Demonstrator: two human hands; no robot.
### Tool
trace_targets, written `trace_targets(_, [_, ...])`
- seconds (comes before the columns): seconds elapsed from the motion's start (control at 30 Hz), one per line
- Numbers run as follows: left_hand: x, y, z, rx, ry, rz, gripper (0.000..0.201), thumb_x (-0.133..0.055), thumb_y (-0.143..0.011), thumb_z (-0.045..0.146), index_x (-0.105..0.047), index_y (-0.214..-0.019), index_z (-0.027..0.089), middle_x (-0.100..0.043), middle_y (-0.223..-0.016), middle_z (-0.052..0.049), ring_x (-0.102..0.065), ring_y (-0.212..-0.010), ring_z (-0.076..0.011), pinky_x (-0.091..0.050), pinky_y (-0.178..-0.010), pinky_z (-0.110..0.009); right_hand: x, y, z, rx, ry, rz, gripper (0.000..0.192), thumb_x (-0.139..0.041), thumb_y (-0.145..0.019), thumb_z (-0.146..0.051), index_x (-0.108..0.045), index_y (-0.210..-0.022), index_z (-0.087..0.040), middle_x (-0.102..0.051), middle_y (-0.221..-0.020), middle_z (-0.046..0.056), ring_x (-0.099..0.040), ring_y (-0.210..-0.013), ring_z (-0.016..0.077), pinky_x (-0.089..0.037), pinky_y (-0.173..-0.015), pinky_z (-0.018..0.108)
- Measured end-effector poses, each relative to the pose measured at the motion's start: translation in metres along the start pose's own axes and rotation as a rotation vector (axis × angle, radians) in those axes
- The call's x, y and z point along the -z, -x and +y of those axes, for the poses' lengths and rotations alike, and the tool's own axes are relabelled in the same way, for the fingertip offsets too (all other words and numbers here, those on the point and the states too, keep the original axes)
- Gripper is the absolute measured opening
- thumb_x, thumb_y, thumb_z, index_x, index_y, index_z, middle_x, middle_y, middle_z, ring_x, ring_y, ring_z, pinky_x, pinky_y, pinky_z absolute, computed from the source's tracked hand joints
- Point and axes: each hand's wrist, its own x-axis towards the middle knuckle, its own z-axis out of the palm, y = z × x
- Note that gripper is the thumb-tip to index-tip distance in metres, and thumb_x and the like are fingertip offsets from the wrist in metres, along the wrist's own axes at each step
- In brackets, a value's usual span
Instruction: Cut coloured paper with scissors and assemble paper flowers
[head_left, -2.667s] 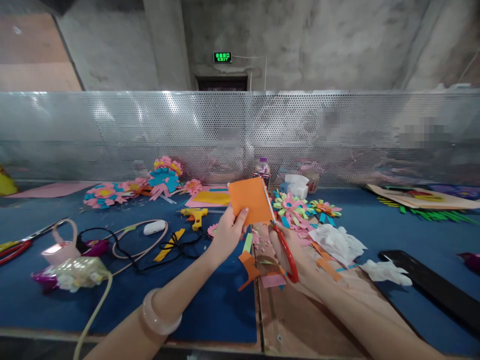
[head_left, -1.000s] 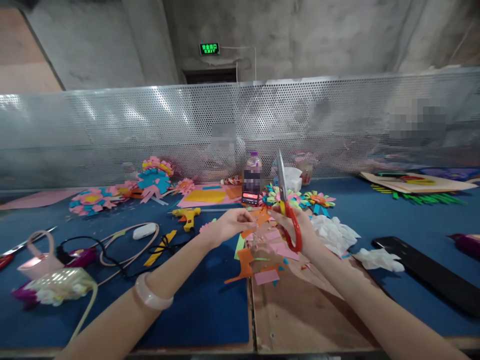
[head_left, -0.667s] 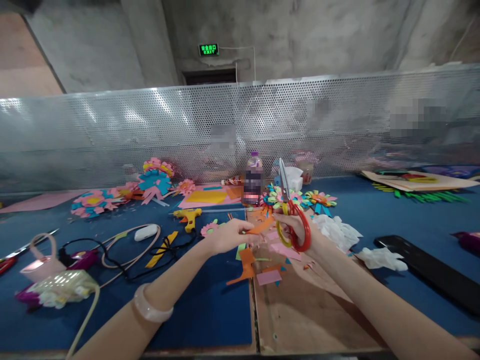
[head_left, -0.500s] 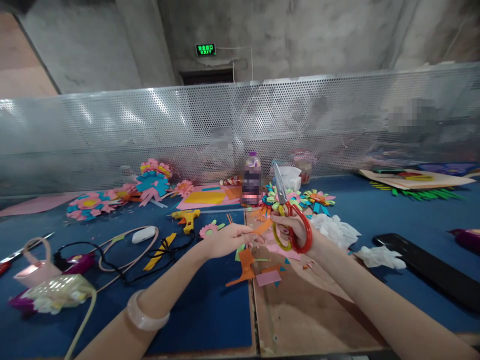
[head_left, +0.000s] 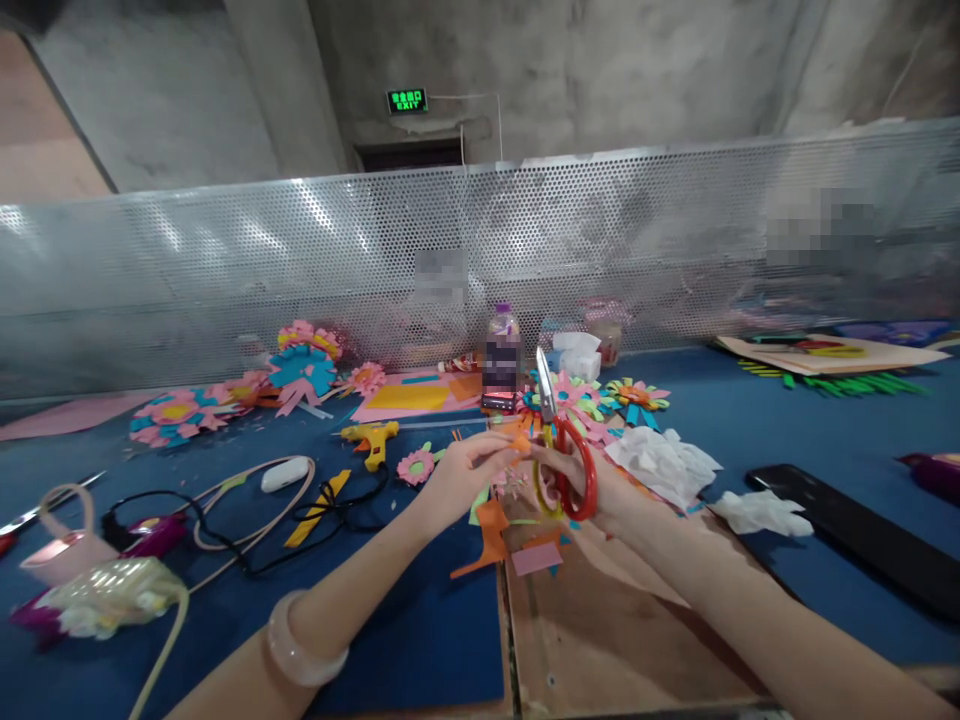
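Over the scraps, right hand [head_left: 600,480] gripping scissors [head_left: 559,450] has lowered beside left hand [head_left: 469,470], now pinching orange paper [head_left: 514,432].

light: dim, even, from above | glare: bright patches on the perforated metal screen [head_left: 300,260] (far left mostly) | shadows: soft, faint | blur: slight motion smear, pixelated blocks far | distortion: wide-angle bending at left and right edges

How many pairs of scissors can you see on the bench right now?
2. One pair of red-handled scissors is in the right hand, blades pointing up. A second pair lies at the far left edge of the blue mat, partly cut off. Others may be hidden under scraps.
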Motion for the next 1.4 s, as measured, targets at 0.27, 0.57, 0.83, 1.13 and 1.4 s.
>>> trace_targets(0.27, [-0.006, -0.002, -0.014, 0.052, 0.053, -0.004, 0.016, -0.058, -0.076, 0.031, -0.066, -0.08, 0.018, -0.065, -0.092, -0.004, -0.059, -0.087, -0.0165, -0.045, -0.08, -0.026, 0.002, 0.001, -0.009, -0.01, -0.058, -0.053, 0.036, -0.065, -0.064, -0.049, -0.049, -0.075, -0.019, -0.04, -0.045, -0.008, -0.032, -0.033, 0.0053, -0.025, -0.032, 0.019])
trace_targets(0.57, [-0.012, 0.001, -0.015, 0.127, 0.289, 0.004, 0.026, -0.065, -0.07, 0.026, -0.058, -0.093, 0.017, -0.064, -0.095, -0.005, -0.06, -0.087, -0.0172, -0.047, -0.078, -0.029, 0.0, -0.009, 0.005, 0.045, 0.048, 0.044, 0.031, -0.069, -0.06, -0.036, -0.056, -0.079, -0.016, -0.063, -0.074, 0.002, -0.055, -0.06, 0.0136, -0.041, -0.046, 0.021])
trace_targets(0.83, [-0.009, 0.003, -0.014, 0.15, 0.249, 0.053, 0.038, -0.069, -0.067, 0.021, -0.054, -0.101, 0.018, -0.061, -0.095, -0.006, -0.058, -0.09, -0.0162, -0.046, -0.078, -0.029, 0.005, -0.008, 0.004, 0.01, 0.018, 0.132, 0.033, -0.065, -0.063, -0.035, -0.058, -0.09, -0.017, -0.063, -0.088, 0.002, -0.04, -0.043, 0.0046, -0.032, -0.038, 0.019])
trace_targets(1.13, [-0.007, 0.006, -0.016, 0.212, 0.197, 0.012, 0.036, -0.067, -0.069, 0.03, -0.056, -0.1, 0.016, -0.064, -0.094, -0.006, -0.06, -0.085, -0.0161, -0.046, -0.081, -0.031, 0.007, -0.007, 0.006, -0.001, -0.011, 0.112, 0.032, -0.065, -0.059, -0.025, -0.059, -0.089, -0.017, -0.062, -0.08, 0.001, -0.04, -0.043, 0.0042, -0.032, -0.038, 0.018])
trace_targets(1.4, [-0.008, 0.006, -0.021, 0.251, 0.235, 0.018, 0.024, -0.065, -0.071, 0.031, -0.058, -0.087, 0.015, -0.067, -0.086, -0.005, -0.062, -0.079, -0.0164, -0.048, -0.077, -0.031, 0.006, -0.007, 0.001, -0.01, 0.011, 0.14, 0.031, -0.062, -0.06, -0.024, -0.058, -0.09, -0.017, -0.063, -0.091, 0.003, -0.043, -0.045, 0.0054, -0.034, -0.039, 0.02])
